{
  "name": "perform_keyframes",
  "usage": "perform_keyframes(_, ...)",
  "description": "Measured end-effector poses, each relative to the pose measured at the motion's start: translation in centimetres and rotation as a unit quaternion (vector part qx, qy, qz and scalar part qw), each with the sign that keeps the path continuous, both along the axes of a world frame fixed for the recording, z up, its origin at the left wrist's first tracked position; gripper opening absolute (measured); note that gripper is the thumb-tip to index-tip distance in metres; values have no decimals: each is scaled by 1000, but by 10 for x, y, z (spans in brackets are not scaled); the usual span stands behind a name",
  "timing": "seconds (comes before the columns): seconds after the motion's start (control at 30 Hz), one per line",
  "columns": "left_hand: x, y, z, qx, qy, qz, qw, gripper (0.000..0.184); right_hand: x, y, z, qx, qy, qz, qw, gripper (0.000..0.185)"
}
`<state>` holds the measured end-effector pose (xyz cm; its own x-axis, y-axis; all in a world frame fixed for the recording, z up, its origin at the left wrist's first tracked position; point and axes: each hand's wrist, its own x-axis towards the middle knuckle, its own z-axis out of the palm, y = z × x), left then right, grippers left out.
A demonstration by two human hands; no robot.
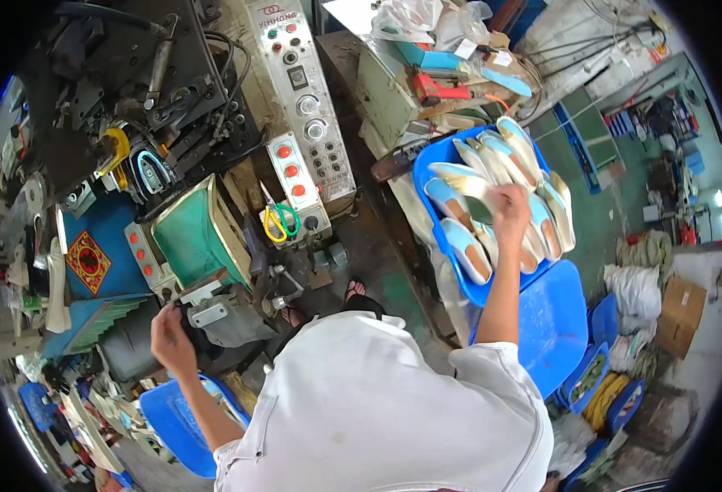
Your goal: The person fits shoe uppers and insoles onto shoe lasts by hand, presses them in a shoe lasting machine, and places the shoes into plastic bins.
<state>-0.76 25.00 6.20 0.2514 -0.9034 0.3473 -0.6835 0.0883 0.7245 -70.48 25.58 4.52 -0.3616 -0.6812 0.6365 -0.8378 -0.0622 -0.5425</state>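
Observation:
On the left, my left hand (172,338) is beside a metal bracket (211,313) on the machine's front; its fingers are loosely bent, and I see nothing held in them. Over on the right, my right hand (510,211) is closed at the end of a pale shoe (461,175), slightly blurred, above a blue basket (423,190). Several cream shoes with light-blue and tan insoles (515,156) lie packed side by side in the basket, around and beneath this hand.
A dark press machine (131,90) stands at upper left, with a button panel (307,102) beside it. Yellow-and-green-handled scissors (279,223) rest by red buttons. A red power tool (441,90) lies on the workbench. A blue bin (553,324) is near my right arm.

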Motion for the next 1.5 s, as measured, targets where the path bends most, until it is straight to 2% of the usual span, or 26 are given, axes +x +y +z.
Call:
perform_keyframes(0.03, -26, -13, 25, 5, -51, -49, 997, 16, 47, -5, 33, 26, 19, 41, 999, 31)
perform_keyframes(0.07, -31, -22, 24, 51, 5, -101, 994, 20, 83, -8, 47, 38, 28, 93, 995, 30)
perform_keyframes(0.1, -48, -33, 35, 9, -45, -209, 977, 33, 120, -8, 61, 58, 15, 130, 990, 29)
perform_keyframes(0.13, -71, -39, 54, 49, -59, -267, 961, 49, 154, -9, 74, 52, -2, 180, 982, 27)
perform_keyframes(0.17, -75, -43, 49, 97, 1, -324, 941, 69, 184, -10, 81, 51, -51, 219, 973, 25)
perform_keyframes(0.2, -84, -48, 59, 73, -9, -381, 922, 88, 212, -12, 83, 55, -101, 258, 959, 24)
perform_keyframes(0.23, -87, -49, 67, 75, 52, -406, 909, 96, 242, -17, 79, 43, -193, 312, 929, 22)
perform_keyframes(0.27, -85, -49, 65, 47, 132, -419, 897, 93, 271, -22, 75, 34, -281, 361, 889, 21)
perform_keyframes(0.3, -77, -48, 66, 1, 146, -437, 887, 88, 298, -27, 71, 30, -367, 403, 838, 20)
perform_keyframes(0.33, -65, -49, 67, -48, 158, -457, 874, 83, 324, -34, 65, 12, -350, 454, 819, 20)
perform_keyframes(0.37, -51, -50, 68, -89, 198, -510, 832, 69, 350, -38, 63, 29, -379, 486, 787, 21)
perform_keyframes(0.4, -40, -43, 70, -107, 191, -505, 835, 50, 376, -38, 62, 49, -408, 514, 753, 22)
perform_keyframes(0.47, -9, -25, 64, -127, 207, -472, 848, 44, 412, -40, 53, 99, -433, 560, 699, 26)
perform_keyframes(0.57, 22, -8, 51, -148, 233, -406, 871, 45, 442, -42, 33, 177, -446, 605, 635, 36)
perform_keyframes(0.63, 36, -3, 42, -158, 217, -388, 882, 46, 465, -40, 41, 177, -484, 611, 601, 41)
perform_keyframes(0.7, 47, -2, 34, -171, 201, -391, 882, 45, 475, -40, 56, 231, -426, 593, 643, 48)
perform_keyframes(0.8, 60, 5, 29, -149, 209, -373, 892, 35, 477, -48, 44, 178, -336, 674, 633, 47)
perform_keyframes(0.83, 58, 8, 28, -138, 287, -342, 884, 33, 477, -49, 47, 188, -308, 682, 636, 46)
perform_keyframes(0.93, 72, 8, 26, -132, 221, -385, 886, 32, 474, -40, 73, 260, -200, 666, 670, 45)
perform_keyframes(1.07, 75, 2, 19, -199, 146, -433, 867, 36, 474, -36, 89, 257, -137, 651, 701, 47)
perform_keyframes(1.27, 60, 6, 14, -170, 214, -362, 891, 44, 469, -44, 81, 213, -129, 660, 709, 40)
perform_keyframes(1.4, 50, -2, 17, -178, 266, -292, 901, 42, 473, -42, 70, 164, -160, 629, 743, 24)
perform_keyframes(1.47, 52, -7, 18, -165, 245, -302, 906, 41, 475, -44, 66, 133, -181, 626, 747, 21)
perform_keyframes(1.5, 56, -7, 20, -154, 228, -315, 908, 43, 477, -46, 57, 99, -235, 603, 756, 24)
